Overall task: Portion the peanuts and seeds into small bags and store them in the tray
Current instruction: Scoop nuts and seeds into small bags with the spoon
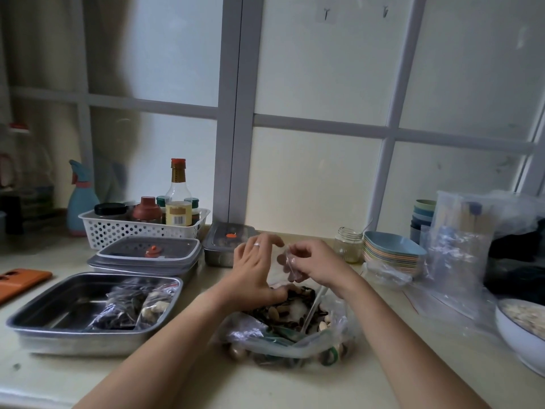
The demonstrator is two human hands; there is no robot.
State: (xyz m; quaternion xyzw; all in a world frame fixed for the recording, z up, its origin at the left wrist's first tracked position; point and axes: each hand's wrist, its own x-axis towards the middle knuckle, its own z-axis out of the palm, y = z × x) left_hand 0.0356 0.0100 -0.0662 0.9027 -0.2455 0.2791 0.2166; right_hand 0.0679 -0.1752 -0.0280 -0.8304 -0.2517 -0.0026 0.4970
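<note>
The tray [59, 308], holding filled bags [126, 305], lay left of both hands, nearer the left hand [256, 267]. That hand was spread and arched at the mouth of the small bag [287, 265], thumb down on the large bag of peanuts and seeds [289, 323]; whether it pinched anything could not be determined. The right hand [318, 262] pinched the small bag, held upright just above that large bag.
</note>
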